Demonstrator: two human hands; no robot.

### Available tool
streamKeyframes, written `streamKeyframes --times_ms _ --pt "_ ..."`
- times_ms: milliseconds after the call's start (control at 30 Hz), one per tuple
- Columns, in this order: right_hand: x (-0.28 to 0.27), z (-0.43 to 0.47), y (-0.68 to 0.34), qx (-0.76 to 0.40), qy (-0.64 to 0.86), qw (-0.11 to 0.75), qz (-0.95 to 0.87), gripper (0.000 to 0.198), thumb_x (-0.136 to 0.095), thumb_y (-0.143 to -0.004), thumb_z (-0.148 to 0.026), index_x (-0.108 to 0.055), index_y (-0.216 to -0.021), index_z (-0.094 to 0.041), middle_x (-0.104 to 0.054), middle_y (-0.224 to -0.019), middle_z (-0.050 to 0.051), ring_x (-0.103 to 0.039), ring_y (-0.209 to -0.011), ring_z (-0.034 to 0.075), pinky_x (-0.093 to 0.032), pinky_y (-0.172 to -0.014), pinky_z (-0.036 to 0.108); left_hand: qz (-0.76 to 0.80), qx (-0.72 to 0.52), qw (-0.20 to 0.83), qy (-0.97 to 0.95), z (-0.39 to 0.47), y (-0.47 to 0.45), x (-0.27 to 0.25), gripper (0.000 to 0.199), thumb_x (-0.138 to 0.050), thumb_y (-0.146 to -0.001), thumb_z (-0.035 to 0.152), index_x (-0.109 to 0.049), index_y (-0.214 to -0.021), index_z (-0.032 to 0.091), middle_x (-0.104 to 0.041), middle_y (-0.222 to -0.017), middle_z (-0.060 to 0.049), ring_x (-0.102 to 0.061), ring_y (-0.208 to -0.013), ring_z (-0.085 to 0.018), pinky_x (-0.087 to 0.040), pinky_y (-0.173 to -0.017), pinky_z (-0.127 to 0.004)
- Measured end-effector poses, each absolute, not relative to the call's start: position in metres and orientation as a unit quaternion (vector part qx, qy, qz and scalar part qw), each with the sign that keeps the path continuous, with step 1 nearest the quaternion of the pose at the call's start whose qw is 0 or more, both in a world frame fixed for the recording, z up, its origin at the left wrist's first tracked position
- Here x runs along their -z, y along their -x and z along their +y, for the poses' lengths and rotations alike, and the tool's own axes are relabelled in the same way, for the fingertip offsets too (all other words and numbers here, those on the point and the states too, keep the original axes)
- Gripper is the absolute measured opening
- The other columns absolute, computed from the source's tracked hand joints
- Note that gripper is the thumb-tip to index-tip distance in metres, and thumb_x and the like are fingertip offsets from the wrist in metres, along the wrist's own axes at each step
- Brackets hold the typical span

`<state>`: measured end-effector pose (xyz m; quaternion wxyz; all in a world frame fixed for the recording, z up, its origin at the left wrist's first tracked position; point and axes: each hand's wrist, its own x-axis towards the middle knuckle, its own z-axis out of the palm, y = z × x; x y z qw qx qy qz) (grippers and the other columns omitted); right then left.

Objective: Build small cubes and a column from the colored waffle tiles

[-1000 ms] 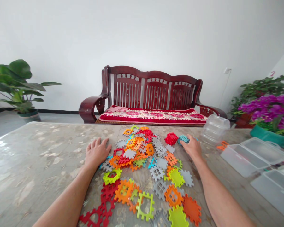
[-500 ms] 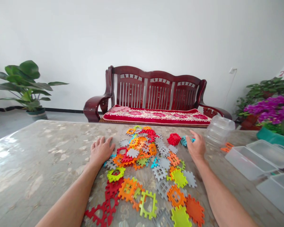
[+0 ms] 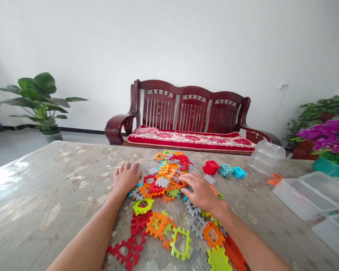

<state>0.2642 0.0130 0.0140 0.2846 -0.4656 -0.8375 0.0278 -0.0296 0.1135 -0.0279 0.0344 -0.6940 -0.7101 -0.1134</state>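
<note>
Interlocking plastic tiles [image 3: 162, 182], mixed colors, lay in a loose heap mid-table, more strewn toward the wearer. Right hand [image 3: 201, 191] was over the heap's right side, fingers bent; couldn't tell if they gripped a tile. Left hand [image 3: 126, 178] lay palm down at the heap's left edge, fingers loose, nothing held. Red stack [image 3: 210, 167], teal stack [image 3: 225, 170], bright blue stack [image 3: 239, 172] sat in a row right of the heap. Clear plastic boxes [image 3: 302, 197] stood farther right on the table [image 3: 73, 188].

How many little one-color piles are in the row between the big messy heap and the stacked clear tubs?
3: the red pile nearest the heap, the teal pile in the middle, and the blue pile nearest the tubs. None in that row looks hidden.
</note>
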Motion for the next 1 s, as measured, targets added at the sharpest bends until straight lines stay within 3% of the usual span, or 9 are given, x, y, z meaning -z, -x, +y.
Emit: streamKeyframes --times_ms 200,367,600,700,833,1000 --pt "-0.006 0.011 -0.258 -0.001 0.437 0.234 -0.868 0.039 -0.068 -0.079 -0.014 -0.064 -0.116 -0.026 -0.066 -0.120 0.005 -0.055 -0.113 0.023 -0.045 -0.099 0.042 -0.714 0.121 0.027 0.689 0.113 0.029 0.027 0.052 -0.038 -0.092 0.044 -0.054 -0.139 0.027 -0.048 -0.145 -0.013 -0.038 -0.136 -0.032 -0.028 -0.110 -0.047" --pt "-0.005 0.014 -0.263 0.033 0.489 0.243 -0.838 0.015 -0.061 -0.085 -0.012 -0.068 -0.090 -0.024 -0.070 -0.094 0.003 -0.060 -0.092 0.022 -0.047 -0.085 0.037 -0.716 0.112 0.026 0.688 0.113 0.028 0.026 0.053 -0.035 -0.093 0.044 -0.053 -0.140 0.027 -0.047 -0.146 -0.012 -0.038 -0.137 -0.032 -0.028 -0.110 -0.046" --pt "-0.008 0.010 -0.272 0.053 0.537 0.272 -0.797 0.020 -0.055 -0.082 -0.010 -0.068 -0.082 -0.025 -0.070 -0.083 0.001 -0.061 -0.085 0.020 -0.045 -0.079 0.033 -0.714 0.112 0.022 0.690 0.112 0.028 0.024 0.054 -0.034 -0.093 0.044 -0.052 -0.141 0.026 -0.047 -0.145 -0.013 -0.038 -0.138 -0.032 -0.028 -0.111 -0.047" --pt "-0.010 0.012 -0.281 0.080 0.568 0.278 -0.770 0.026 -0.054 -0.075 -0.006 -0.069 -0.088 -0.024 -0.070 -0.092 0.004 -0.060 -0.092 0.023 -0.046 -0.084 0.036 -0.714 0.112 0.024 0.691 0.111 0.028 0.024 0.055 -0.034 -0.093 0.044 -0.052 -0.141 0.026 -0.047 -0.146 -0.013 -0.038 -0.137 -0.032 -0.028 -0.111 -0.047" --pt "-0.005 0.019 -0.294 0.087 0.629 0.280 -0.720 0.045 -0.054 -0.074 -0.008 -0.065 -0.115 -0.022 -0.067 -0.119 0.009 -0.058 -0.110 0.028 -0.045 -0.096 0.042 -0.714 0.113 0.028 0.690 0.111 0.028 0.024 0.054 -0.035 -0.093 0.044 -0.053 -0.140 0.026 -0.047 -0.145 -0.014 -0.038 -0.138 -0.032 -0.028 -0.111 -0.047" --pt "0.002 0.020 -0.294 -0.004 0.638 0.249 -0.729 0.045 -0.056 -0.076 -0.013 -0.064 -0.120 -0.022 -0.067 -0.123 0.009 -0.060 -0.114 0.027 -0.046 -0.099 0.043 -0.715 0.113 0.025 0.690 0.112 0.028 0.025 0.054 -0.035 -0.093 0.044 -0.052 -0.141 0.025 -0.046 -0.147 -0.014 -0.037 -0.138 -0.033 -0.028 -0.111 -0.048"
